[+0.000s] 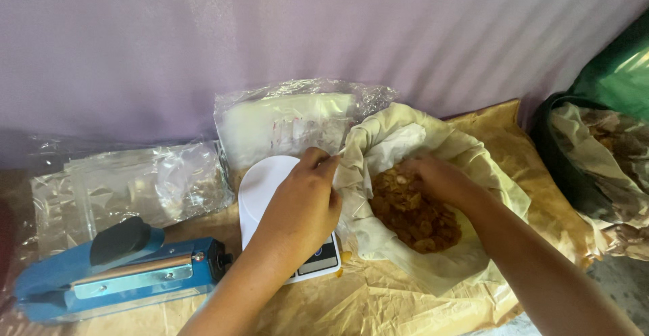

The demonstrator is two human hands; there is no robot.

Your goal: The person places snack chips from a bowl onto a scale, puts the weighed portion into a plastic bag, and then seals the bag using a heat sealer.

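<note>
A cream plastic bag [433, 140] lies open on brown paper, filled with brown fried snack pieces [412, 211]. My left hand [301, 204] pinches the bag's left rim and holds it open. My right hand [439, 180] reaches down inside the bag, its fingers among the snack pieces; whether it holds any I cannot tell. A white digital kitchen scale [267, 184] sits just left of the bag, partly hidden under my left hand.
A blue impulse heat sealer [118, 275] lies at the front left. Stacks of clear plastic pouches [135, 184] and a larger clear packet [291, 123] lean against the purple wall. A green sack [608, 133] lined with plastic stands at the right.
</note>
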